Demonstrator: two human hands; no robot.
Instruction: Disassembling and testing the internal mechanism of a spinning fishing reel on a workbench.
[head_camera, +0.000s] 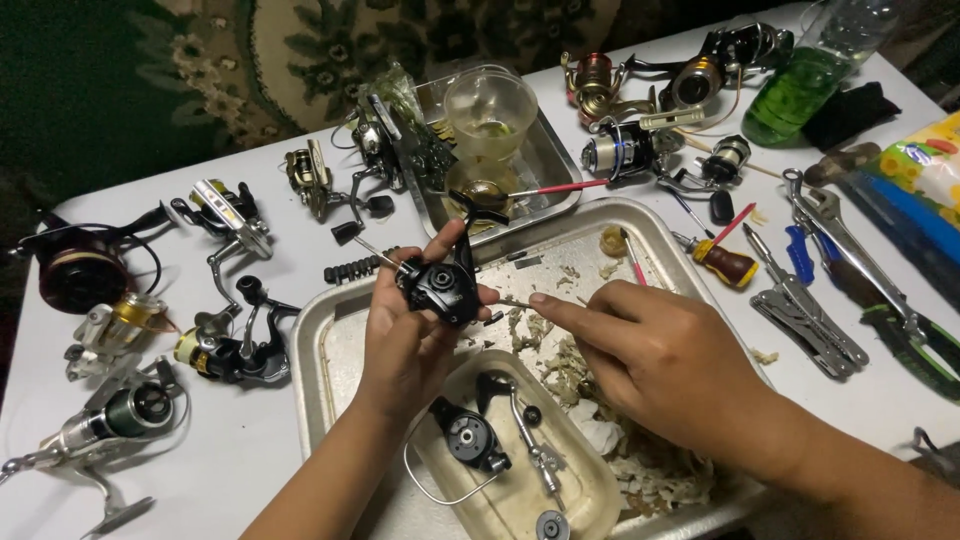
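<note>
Table's packed: spinning reels (215, 345) left, pliers (812, 322) and a screwdriver (722, 262) right, plastic cup (490, 110) far. Left hand (405, 335) is clamped around the black reel body (440, 287) over the metal tray (320, 330). Right hand (660, 355) pinches a thin pin-like tool (512, 303), tip just beside the body.

Bare white table (250, 455) left of the metal tray (325, 340) gives passage — reels (235, 350) and pliers (805, 315) crowd elsewhere.

One head-worn camera looks steeply down, close over the white table (250, 470), far edge at twelve o'clock.
</note>
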